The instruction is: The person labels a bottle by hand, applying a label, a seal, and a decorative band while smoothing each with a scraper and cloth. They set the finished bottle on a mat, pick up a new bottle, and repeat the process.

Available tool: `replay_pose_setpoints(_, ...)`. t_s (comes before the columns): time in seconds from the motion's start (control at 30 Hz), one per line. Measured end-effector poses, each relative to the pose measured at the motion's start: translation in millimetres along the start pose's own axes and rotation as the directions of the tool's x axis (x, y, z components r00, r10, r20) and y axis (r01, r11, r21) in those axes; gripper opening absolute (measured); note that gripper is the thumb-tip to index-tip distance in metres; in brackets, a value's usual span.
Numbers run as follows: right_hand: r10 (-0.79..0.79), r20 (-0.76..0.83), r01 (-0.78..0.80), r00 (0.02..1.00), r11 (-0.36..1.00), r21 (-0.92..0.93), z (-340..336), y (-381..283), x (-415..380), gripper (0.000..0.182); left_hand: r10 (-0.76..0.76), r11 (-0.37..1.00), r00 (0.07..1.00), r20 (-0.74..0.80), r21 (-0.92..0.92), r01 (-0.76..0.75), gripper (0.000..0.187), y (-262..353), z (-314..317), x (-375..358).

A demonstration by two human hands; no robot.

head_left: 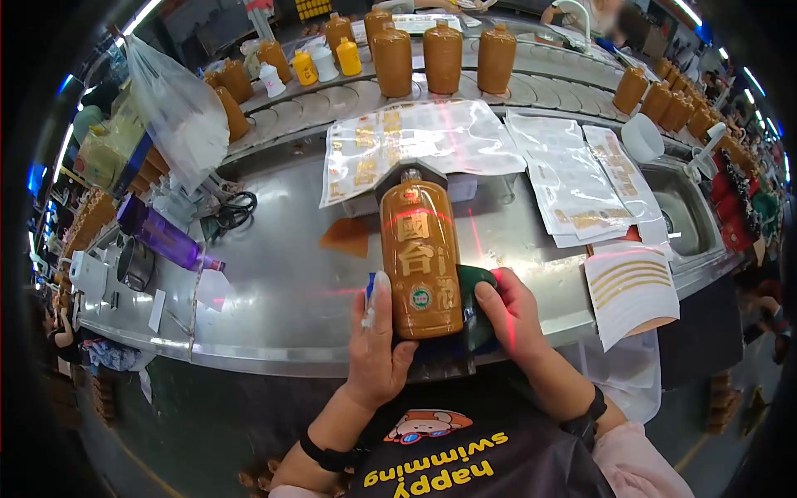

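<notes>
A brown bottle with gold characters and a round green-and-white label (421, 270) lies tilted on a dark stand, its neck pointing away from me. Along its lower left side rests my left hand (378, 349), fingers stretched upward, with something white on the fingertips. My right hand (510, 315) pinches a dark green cloth (477, 290) at the bottle's lower right side. Red laser lines cross the bottle and my right hand. Behind the bottle's neck are sheets of gold decals (398, 141), and a brown-orange piece (346, 237) sits to the left.
More decal sheets (564, 174) lie at the right, near a metal sink (685, 207) and a white curved sheet with gold stripes (631, 286). Brown bottles (442, 58) stand on the conveyor (307, 112) behind. A purple bottle (166, 236) and a hanging plastic bag (178, 108) are left.
</notes>
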State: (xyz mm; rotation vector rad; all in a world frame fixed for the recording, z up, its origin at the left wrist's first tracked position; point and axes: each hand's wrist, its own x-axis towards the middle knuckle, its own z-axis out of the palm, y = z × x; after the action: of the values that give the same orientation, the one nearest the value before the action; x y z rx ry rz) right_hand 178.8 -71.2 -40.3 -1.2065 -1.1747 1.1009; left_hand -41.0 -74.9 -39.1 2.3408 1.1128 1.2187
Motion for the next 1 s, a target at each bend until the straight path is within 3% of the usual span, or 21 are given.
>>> replay_pose_setpoints(0.13, 0.034, -0.002, -0.034, 0.999, 0.999, -0.011, -9.3, 1.9, -1.4, 0.02, -0.111, 0.993, 0.989, 0.101, -0.036, 0.116, 0.071, 4.1, -8.0, -2.7)
replay_pose_setpoints(0.23, 0.057, -0.029, -0.057, 0.998, 0.998, 0.021, -13.7, -5.1, 1.5, 0.019, 0.026, 0.984, 0.997, 0.079, 0.172, -0.039, 0.073, -4.3, -21.5, -1.8)
replay_pose_setpoints(0.3, 0.051, -0.038, -0.046, 0.998, 0.991, 0.128, -12.5, -21.0, 3.6, 0.019, 0.142, 0.971, 0.981, 0.135, 0.174, -0.165, 0.071, 2.7, -33.9, 18.3)
replay_pose_setpoints(0.4, -0.053, 0.07, 0.04, 0.996, 0.984, 0.171, 5.7, -44.5, 10.2, 0.019, 0.268, 0.953, 0.952, 0.148, 0.103, -0.284, 0.062, -0.7, -32.3, 46.9)
replay_pose_setpoints(0.43, -0.07, 0.072, 0.067, 0.995, 0.996, 0.052, 5.0, -36.7, 15.0, 0.021, 0.297, 0.946, 0.941, 0.16, 0.089, -0.313, 0.06, -6.0, -32.3, 56.5)
replay_pose_setpoints(0.63, -0.001, 0.105, 0.001, 0.995, 1.0, 0.001, 0.5, -29.0, 17.9, 0.024, 0.394, 0.914, 0.911, 0.12, 0.055, -0.403, 0.054, -27.4, -24.5, 88.4)
replay_pose_setpoints(0.83, 0.039, 0.177, -0.037, 0.983, 0.999, -0.012, -5.0, -28.0, 19.5, 0.023, 0.377, 0.921, 0.908, 0.183, 0.036, -0.389, 0.052, -35.6, -23.1, 102.9)
replay_pose_setpoints(1.0, 0.009, 0.143, -0.008, 0.99, 1.0, -0.012, -5.2, -25.4, 21.4, 0.025, 0.291, 0.955, 0.955, 0.062, 0.036, -0.294, 0.051, -33.9, -20.0, 88.6)
